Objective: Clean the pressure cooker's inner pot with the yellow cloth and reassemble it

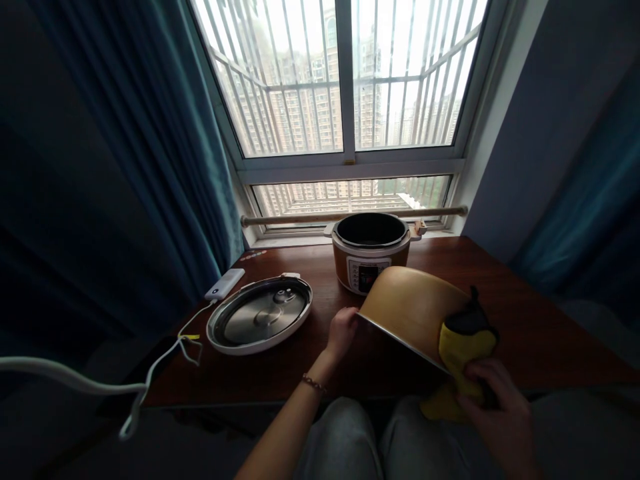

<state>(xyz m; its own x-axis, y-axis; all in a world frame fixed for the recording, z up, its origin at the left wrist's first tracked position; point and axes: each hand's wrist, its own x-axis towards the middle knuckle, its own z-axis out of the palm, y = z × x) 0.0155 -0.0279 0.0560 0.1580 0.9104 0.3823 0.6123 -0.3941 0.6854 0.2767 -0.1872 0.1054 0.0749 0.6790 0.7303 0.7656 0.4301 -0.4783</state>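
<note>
A gold inner pot [410, 307] is tipped on its side above the table's front edge, its opening turned down toward me. My left hand [344, 330] is closed on the pot's rim at its left side. In my right hand [500, 400] is a yellow and dark cloth [463, 347], pressed against the pot's right side and hanging below the rim. Behind the pot stands the rice cooker body [345, 265], uncovered, with a dark interior and a control panel in front. The pot's inside is hidden from view.
A round cooker lid [265, 320] lies inner side up on the left of the wooden table [450, 260]. Beyond it is a white power bank [225, 284] with a white cable [163, 360] running off the left edge. A barred window and blue curtains [165, 133] surround the table.
</note>
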